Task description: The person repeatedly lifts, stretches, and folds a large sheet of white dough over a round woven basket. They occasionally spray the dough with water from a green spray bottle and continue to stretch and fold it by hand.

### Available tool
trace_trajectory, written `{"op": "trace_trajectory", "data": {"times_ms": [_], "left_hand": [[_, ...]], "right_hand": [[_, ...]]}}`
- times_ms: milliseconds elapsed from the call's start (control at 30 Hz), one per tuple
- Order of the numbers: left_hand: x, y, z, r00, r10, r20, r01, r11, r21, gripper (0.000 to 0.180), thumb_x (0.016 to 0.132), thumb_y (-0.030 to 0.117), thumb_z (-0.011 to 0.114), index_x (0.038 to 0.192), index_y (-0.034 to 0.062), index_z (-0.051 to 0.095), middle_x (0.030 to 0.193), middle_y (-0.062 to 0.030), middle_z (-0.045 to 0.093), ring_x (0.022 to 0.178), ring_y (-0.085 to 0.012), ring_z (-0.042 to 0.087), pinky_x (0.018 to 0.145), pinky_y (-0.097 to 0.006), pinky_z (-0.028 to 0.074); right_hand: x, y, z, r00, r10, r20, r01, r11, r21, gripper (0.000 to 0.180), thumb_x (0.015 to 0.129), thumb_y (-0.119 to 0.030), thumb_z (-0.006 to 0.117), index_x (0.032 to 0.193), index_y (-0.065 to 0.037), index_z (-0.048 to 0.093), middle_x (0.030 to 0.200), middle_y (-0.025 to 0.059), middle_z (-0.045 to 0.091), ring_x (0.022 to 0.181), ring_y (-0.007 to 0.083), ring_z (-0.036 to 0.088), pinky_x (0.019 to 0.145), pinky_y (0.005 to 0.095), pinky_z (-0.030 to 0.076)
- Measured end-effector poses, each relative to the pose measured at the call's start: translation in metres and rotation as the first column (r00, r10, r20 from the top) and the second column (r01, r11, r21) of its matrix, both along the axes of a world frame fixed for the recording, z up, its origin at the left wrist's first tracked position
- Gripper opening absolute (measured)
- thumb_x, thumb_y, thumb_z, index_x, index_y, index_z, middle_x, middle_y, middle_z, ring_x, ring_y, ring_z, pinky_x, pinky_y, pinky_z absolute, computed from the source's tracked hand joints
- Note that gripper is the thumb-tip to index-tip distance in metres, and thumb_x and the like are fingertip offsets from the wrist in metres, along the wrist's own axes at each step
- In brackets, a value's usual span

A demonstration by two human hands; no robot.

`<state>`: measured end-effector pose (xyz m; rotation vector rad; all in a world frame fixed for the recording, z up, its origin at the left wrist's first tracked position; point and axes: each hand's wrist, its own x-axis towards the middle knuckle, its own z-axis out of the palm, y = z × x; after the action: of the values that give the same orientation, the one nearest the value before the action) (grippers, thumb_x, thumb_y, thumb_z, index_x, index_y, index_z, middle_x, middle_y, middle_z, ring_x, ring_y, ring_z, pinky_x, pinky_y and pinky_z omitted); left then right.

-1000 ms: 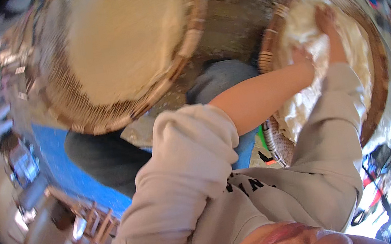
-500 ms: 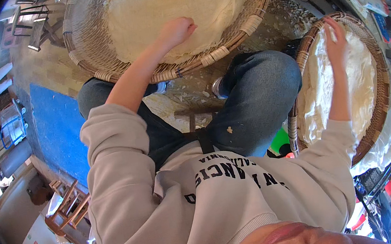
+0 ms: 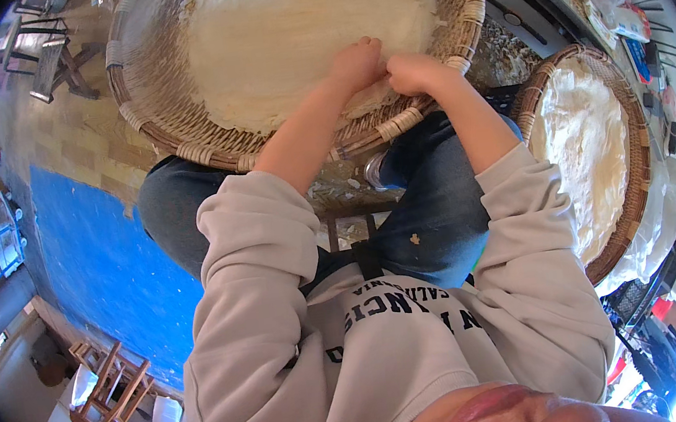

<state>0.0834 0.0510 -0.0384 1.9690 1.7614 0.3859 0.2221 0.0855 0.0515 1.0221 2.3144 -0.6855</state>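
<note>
A large round woven basket [image 3: 209, 155] rests against my knees, with a flat cream-coloured layer [image 3: 275, 41] spread across its inside. Over the near right part of that layer, my left hand [image 3: 358, 65] is closed, its fingers curled. Close beside it is my right hand [image 3: 418, 74], also closed, just inside the bound rim. Whatever either hand pinches is too small or hidden to make out. To my right stands a second woven basket [image 3: 638, 149] filled with glossy, wrinkled, pale flaky material [image 3: 583, 147].
Pale scraps [image 3: 508, 47] litter the floor beside the large basket. A blue floor panel [image 3: 108, 264] lies to my left, with a wooden stool [image 3: 114, 382] behind it. Wooden trestle legs [image 3: 63, 72] stand at far left. Clear plastic sheeting [image 3: 654, 240] hangs by the right basket.
My right hand has left the right basket and come over the large one, beside my left hand. My left hand has shifted right. The view has also tilted a little.
</note>
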Motion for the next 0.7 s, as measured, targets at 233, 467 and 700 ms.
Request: {"op": "trace_trajectory", "data": {"times_ms": [233,467,700], "left_hand": [[-0.001,0.006,-0.001,0.993,0.001,0.122,0.000,1.000,-0.010,0.029,0.079,0.025,0.067,0.097,0.0040,0.059,0.100,-0.0181,0.062,0.097,-0.0382,0.062,0.081,-0.047,0.050],[-0.007,0.021,-0.008,0.920,0.269,0.284,-0.183,0.938,-0.296,0.026,0.086,0.024,0.061,0.097,0.0009,0.062,0.097,-0.0172,0.067,0.091,-0.0322,0.064,0.074,-0.042,0.050],[-0.067,0.036,0.024,0.368,0.682,0.631,-0.453,0.725,-0.519,0.042,0.088,0.042,0.066,0.097,0.0009,0.062,0.079,-0.0011,0.061,0.072,-0.0144,0.056,0.067,-0.033,0.048]], "right_hand": [[-0.003,0.010,0.008,0.993,-0.069,0.096,0.072,0.997,-0.024,0.034,0.085,-0.020,0.049,0.107,-0.002,0.067,0.112,0.0215,0.065,0.104,0.0378,0.063,0.090,0.0452,0.049],[-0.005,0.013,-0.004,0.991,-0.068,0.119,0.069,0.998,-0.007,0.037,0.086,-0.022,0.051,0.117,-0.009,0.066,0.117,0.0158,0.066,0.111,0.0326,0.063,0.093,0.0446,0.049],[-0.008,0.022,-0.014,0.981,-0.171,0.095,0.177,0.982,-0.060,0.047,0.086,-0.025,0.054,0.131,-0.014,0.056,0.121,0.0153,0.065,0.113,0.0322,0.061,0.094,0.0444,0.048]]}}
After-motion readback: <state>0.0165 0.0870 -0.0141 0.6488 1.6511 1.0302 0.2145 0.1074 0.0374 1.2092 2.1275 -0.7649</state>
